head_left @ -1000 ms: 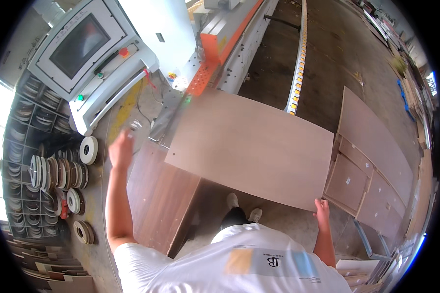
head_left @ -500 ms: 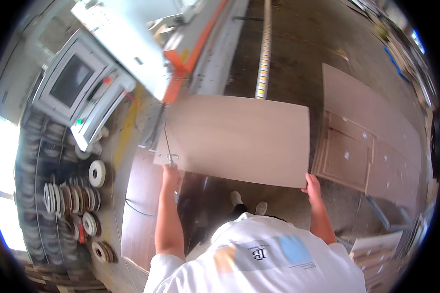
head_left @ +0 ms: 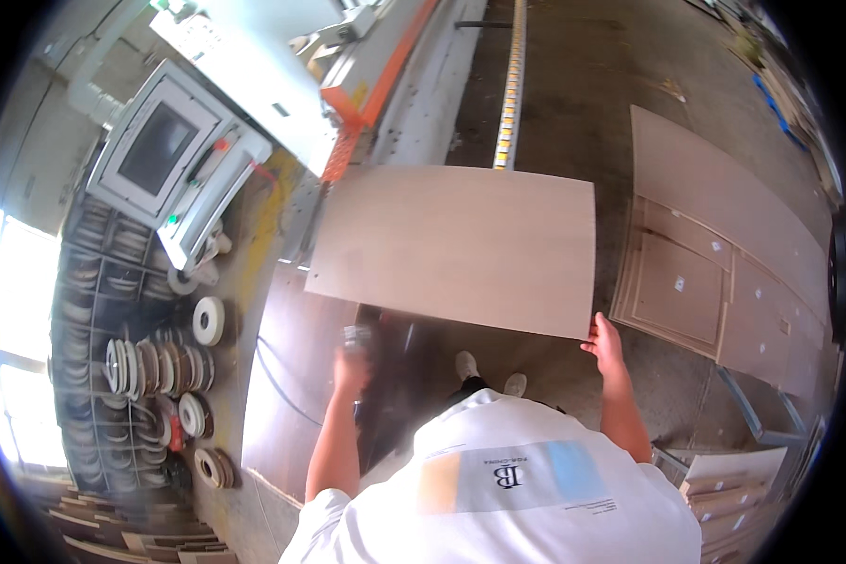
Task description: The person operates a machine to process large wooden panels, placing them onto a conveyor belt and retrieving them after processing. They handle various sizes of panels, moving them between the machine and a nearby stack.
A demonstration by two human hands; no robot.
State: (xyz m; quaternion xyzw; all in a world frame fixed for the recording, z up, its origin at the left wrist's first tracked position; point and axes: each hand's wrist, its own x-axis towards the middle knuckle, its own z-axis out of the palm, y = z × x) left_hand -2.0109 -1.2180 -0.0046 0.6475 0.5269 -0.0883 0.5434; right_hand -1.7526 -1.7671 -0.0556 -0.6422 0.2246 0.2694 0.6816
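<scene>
A flat, light-brown board (head_left: 456,249) lies level in front of me, its far left part against the machine. My right hand (head_left: 607,342) is closed at the near right corner of the board, with the thumb up along the edge. My left hand (head_left: 351,368) is off the board, near its left front edge and over a dark brown tabletop (head_left: 287,357). It is closed around an air blow gun (head_left: 356,336), whose metal top is smeared by motion. A thin dark hose (head_left: 287,383) curves across the tabletop towards that hand.
A machine (head_left: 254,94) with an orange edge and a control panel (head_left: 160,141) stands at the left. A roller rail (head_left: 509,103) runs away beyond the board. Several edge-band rolls (head_left: 160,367) stand at far left. Stacked panels (head_left: 681,273) lie at right, near a metal frame (head_left: 757,404).
My left hand has drawn back from the board's left front corner towards me, taking the blow gun along. My right hand stays at the near right corner.
</scene>
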